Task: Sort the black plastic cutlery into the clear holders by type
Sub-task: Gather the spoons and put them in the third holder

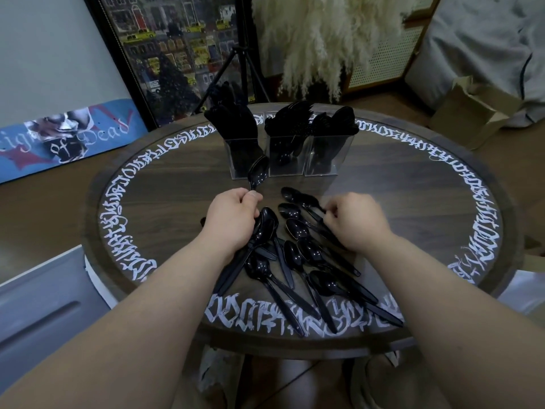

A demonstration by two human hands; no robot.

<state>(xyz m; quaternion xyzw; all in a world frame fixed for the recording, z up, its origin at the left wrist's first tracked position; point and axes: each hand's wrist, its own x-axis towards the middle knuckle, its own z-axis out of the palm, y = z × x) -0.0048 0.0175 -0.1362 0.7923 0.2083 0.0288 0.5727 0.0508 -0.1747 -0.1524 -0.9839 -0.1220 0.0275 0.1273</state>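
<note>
Left hand (233,219) grips a spoon (258,173), bowl pointing away toward the holders (284,156); right hand (355,221) pinches another's handle.

Glossy black spoons (298,255) lie on a dark brown wood-grain tabletop (413,208) ringed with white calligraphic lettering (477,184). Far behind, three clear holders (284,157) show black cutlery. Far left, a blue skateboard deck (65,140).
</note>
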